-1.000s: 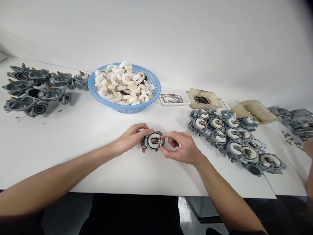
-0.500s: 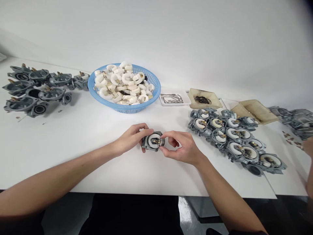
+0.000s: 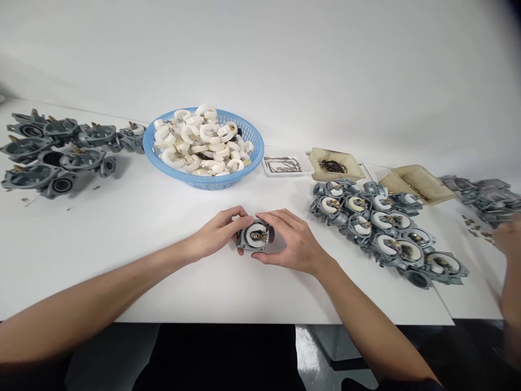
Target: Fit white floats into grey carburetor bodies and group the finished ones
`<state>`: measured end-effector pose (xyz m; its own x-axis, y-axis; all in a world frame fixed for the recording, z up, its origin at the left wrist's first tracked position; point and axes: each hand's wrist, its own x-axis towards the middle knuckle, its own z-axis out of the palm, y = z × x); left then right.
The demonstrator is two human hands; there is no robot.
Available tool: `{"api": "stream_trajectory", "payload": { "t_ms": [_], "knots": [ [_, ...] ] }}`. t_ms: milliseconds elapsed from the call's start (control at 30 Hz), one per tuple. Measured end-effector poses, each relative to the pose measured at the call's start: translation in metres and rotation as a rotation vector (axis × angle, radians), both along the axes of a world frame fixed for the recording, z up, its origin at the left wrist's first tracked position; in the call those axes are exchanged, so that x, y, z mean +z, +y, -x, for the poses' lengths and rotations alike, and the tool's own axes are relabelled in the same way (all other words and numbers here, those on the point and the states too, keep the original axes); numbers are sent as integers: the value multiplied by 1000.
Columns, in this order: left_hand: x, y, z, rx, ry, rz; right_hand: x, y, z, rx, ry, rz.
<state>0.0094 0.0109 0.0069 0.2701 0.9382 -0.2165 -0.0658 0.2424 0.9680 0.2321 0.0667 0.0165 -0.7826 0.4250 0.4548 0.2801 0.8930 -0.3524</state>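
A grey metal carburetor body [image 3: 255, 235] with a white float and brass parts in it sits on the white table [image 3: 163, 228] in front of me. My left hand [image 3: 217, 231] grips its left side with curled fingers. My right hand [image 3: 291, 241] wraps around its right side, fingers over the top edge and thumb below. Both hands are closed on the part.
A blue basket [image 3: 205, 145] of white floats stands behind. Bare grey bodies [image 3: 57, 152] are piled at far left. Bodies with floats fitted [image 3: 386, 228] lie in rows at right. Small trays [image 3: 285, 164] [image 3: 336, 164] [image 3: 419, 183] hold pins and rings. Another person's hand [image 3: 507, 239] is at the right edge.
My right hand went from pinching at the brass pin to wrapping around the body's right side. The view shifted slightly; the other person's hand moved further in.
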Motion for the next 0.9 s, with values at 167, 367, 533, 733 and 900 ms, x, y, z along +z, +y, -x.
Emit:
{"api": "stream_trajectory", "payload": {
  "t_ms": [167,367,533,733,900],
  "knots": [
    [4,-1,-1,-6,-28,23,-3,0,0,-19,10,13],
    [8,-3,-1,-63,-15,-21,6,-4,-1,1,22,-49],
    [13,-1,7,-21,13,54,40,1,-24,-113,-59,-300],
    [13,-2,10,-2,45,95,86,39,-117,-448,-21,-460],
    [16,-5,5,-42,113,93,111,78,-227,-928,-81,-174]
  ]
}}
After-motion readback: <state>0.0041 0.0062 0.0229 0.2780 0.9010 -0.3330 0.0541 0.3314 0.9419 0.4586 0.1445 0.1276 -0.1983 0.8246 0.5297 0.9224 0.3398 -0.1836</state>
